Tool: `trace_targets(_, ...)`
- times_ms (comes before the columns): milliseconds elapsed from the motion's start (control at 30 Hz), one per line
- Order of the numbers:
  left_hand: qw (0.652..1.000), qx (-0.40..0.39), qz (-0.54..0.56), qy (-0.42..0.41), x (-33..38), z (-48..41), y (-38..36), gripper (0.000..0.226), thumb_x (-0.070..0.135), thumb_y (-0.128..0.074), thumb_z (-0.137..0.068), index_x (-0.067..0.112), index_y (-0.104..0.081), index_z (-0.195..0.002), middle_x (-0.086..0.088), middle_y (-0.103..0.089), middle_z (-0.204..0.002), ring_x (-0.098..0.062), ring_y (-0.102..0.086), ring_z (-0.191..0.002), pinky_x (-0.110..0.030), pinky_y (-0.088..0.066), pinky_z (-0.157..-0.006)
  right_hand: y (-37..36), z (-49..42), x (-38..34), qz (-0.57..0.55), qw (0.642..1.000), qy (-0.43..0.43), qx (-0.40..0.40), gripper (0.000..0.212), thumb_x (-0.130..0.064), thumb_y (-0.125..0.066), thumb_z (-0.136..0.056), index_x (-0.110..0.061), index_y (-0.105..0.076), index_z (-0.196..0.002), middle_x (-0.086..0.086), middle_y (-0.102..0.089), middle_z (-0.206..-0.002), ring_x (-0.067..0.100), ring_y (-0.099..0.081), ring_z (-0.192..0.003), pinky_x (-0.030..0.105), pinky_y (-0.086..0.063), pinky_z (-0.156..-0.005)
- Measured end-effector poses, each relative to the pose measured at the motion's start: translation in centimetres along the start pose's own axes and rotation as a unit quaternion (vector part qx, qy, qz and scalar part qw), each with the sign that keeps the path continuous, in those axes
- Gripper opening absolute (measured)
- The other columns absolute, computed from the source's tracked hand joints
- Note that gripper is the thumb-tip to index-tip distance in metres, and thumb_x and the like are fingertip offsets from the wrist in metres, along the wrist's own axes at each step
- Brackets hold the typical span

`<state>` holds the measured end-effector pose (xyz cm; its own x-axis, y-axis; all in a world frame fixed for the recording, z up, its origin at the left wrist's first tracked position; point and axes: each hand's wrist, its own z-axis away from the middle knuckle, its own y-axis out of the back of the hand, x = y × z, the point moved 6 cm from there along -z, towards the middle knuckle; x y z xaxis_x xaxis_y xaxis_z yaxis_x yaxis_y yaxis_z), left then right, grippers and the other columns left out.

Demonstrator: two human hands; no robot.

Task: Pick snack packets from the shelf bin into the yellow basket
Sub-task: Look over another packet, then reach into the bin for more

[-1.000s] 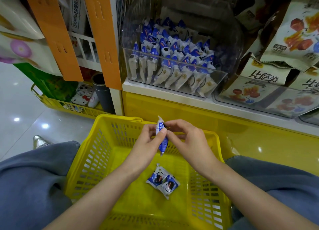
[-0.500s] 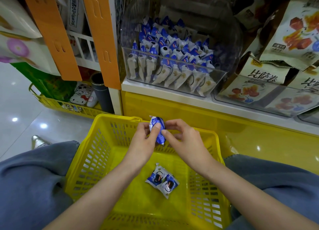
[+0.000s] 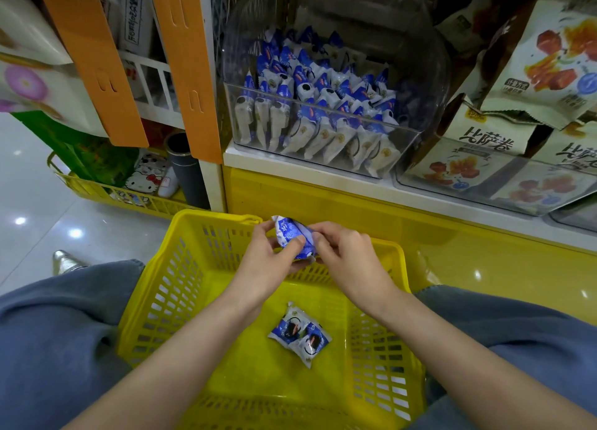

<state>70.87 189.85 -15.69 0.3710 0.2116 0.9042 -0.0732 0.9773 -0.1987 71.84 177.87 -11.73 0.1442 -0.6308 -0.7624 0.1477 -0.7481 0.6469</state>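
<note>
Pinching one blue-and-white snack packet [image 3: 292,236] between them, the left hand [image 3: 265,261] and right hand [image 3: 349,258] meet at frame centre, just above the far rim of the yellow basket [image 3: 245,381]. The fingers of both hands curl onto the packet.

The basket sits between two legs in jeans [image 3: 48,332], and its far rim is close to the yellow cabinet front [image 3: 323,200]. Two more packets [image 3: 298,334] lie touching on the basket's floor, with bare yellow all round them.

Above the white shelf edge [image 3: 290,166], in the upper centre, a clear bin [image 3: 323,163] holds many packets [image 3: 323,106]. They stand in rows against its low front wall and are heaped behind.

At right, a second clear bin [image 3: 500,200] holds larger bags [image 3: 494,132]. At left is glossy floor [image 3: 32,187] and another yellow basket [image 3: 97,195].
</note>
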Motion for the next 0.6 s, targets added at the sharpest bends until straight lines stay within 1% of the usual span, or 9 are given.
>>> trace_targets(100,0.998,0.037,0.054,-0.008,0.7,-0.3,0.9,0.047,0.015,-0.061,-0.086,0.010,-0.040,-0.128,-0.007,-0.069,-0.099,-0.010,-0.070,-0.073,-0.018,-0.055,-0.060,-1.2,0.5,-0.6,-0.098,0.993,0.004,-0.060,0.036,-0.040,-0.054,-0.088,-0.022,-0.050,-0.119,-0.013,-0.060,-0.112,-0.005,-0.057,-0.099,0.013,-0.047,-0.083)
trace_targets(167,0.995,0.039,0.088,0.001,1.0,-0.3,1.2,0.046,0.020,-0.063,-0.085,0.010,-0.042,-0.125,-0.006,-0.073,-0.090,-0.014,-0.071,-0.076,-0.021,-0.057,-0.062,-1.6,0.8,-1.1,-0.076,0.994,0.033,-0.067,0.049,-0.046,-0.059,-0.080,-0.025,-0.044,-0.122,-0.018,-0.053,-0.117,-0.007,-0.053,-0.106,0.014,-0.045,-0.088)
trace_targets(233,0.994,0.015,0.106,0.018,1.1,-0.1,1.0,0.048,0.023,-0.064,-0.084,0.008,-0.043,-0.125,-0.008,-0.073,-0.092,-0.019,-0.071,-0.084,-0.025,-0.058,-0.068,-1.1,0.8,-1.4,-0.044,0.997,0.062,-0.028,0.042,-0.033,-0.064,-0.083,-0.022,-0.048,-0.121,-0.013,-0.056,-0.115,-0.003,-0.055,-0.103,0.016,-0.047,-0.087)
trace_targets(300,0.993,-0.020,0.107,0.040,0.9,0.1,0.6,0.048,0.028,-0.061,-0.086,0.006,-0.045,-0.125,-0.011,-0.071,-0.102,-0.022,-0.069,-0.092,-0.030,-0.058,-0.075,-0.3,0.5,-1.6,-0.038,0.997,0.070,0.003,0.029,-0.022,-0.061,-0.088,-0.021,-0.055,-0.116,-0.010,-0.060,-0.110,-0.001,-0.057,-0.097,0.013,-0.046,-0.083)
trace_targets(400,0.999,-0.002,0.021,0.050,0.9,0.3,0.8,0.058,0.039,-0.060,-0.083,0.010,-0.043,-0.130,-0.007,-0.059,-0.125,-0.020,-0.061,-0.107,-0.034,-0.051,-0.086,0.6,0.1,-1.9,0.026,0.996,0.081,0.014,0.024,-0.019,-0.050,-0.095,-0.019,-0.059,-0.117,-0.010,-0.059,-0.105,-0.003,-0.053,-0.094,0.003,-0.037,-0.082)
trace_targets(467,0.995,0.050,-0.091,-0.004,1.6,0.1,1.6,0.066,0.040,-0.058,-0.085,0.017,-0.030,-0.140,0.001,-0.043,-0.135,-0.016,-0.049,-0.119,-0.028,-0.041,-0.092,0.8,-0.1,-1.8,0.071,0.994,0.087,0.005,0.026,-0.017,-0.046,-0.096,-0.015,-0.061,-0.117,-0.005,-0.059,-0.102,0.005,-0.053,-0.095,0.008,-0.037,-0.082)
trace_targets(500,0.988,0.057,-0.139,-0.047,2.2,0.2,1.7,0.064,0.038,-0.057,-0.086,0.019,-0.028,-0.140,0.002,-0.040,-0.134,-0.014,-0.045,-0.120,-0.024,-0.039,-0.092,0.9,-0.2,-1.8,0.093,0.992,0.089,-0.004,0.026,-0.015,-0.046,-0.096,-0.013,-0.063,-0.116,-0.001,-0.061,-0.102,0.011,-0.054,-0.095,0.014,-0.038,-0.083)
trace_targets(533,0.982,0.043,-0.166,-0.081,2.7,0.2,1.4,0.055,0.035,-0.055,-0.088,0.021,-0.035,-0.137,0.002,-0.044,-0.130,-0.011,-0.047,-0.116,-0.020,-0.041,-0.087,1.0,-0.3,-1.8,0.111,0.990,0.092,-0.012,0.026,-0.015,-0.047,-0.096,-0.013,-0.064,-0.115,0.001,-0.064,-0.101,0.014,-0.054,-0.095,0.018,-0.038,-0.083)
trace_targets(600,0.982,-0.033,-0.154,-0.106,3.0,0.4,0.2,0.027,0.025,-0.054,-0.090,0.019,-0.054,-0.116,-0.004,-0.060,-0.112,-0.010,-0.059,-0.097,-0.015,-0.049,-0.071,1.3,-0.3,-1.9,0.126,0.986,0.104,-0.015,0.022,-0.020,-0.051,-0.094,-0.017,-0.067,-0.109,-0.008,-0.065,-0.096,0.009,-0.053,-0.089,0.013,-0.037,-0.078)
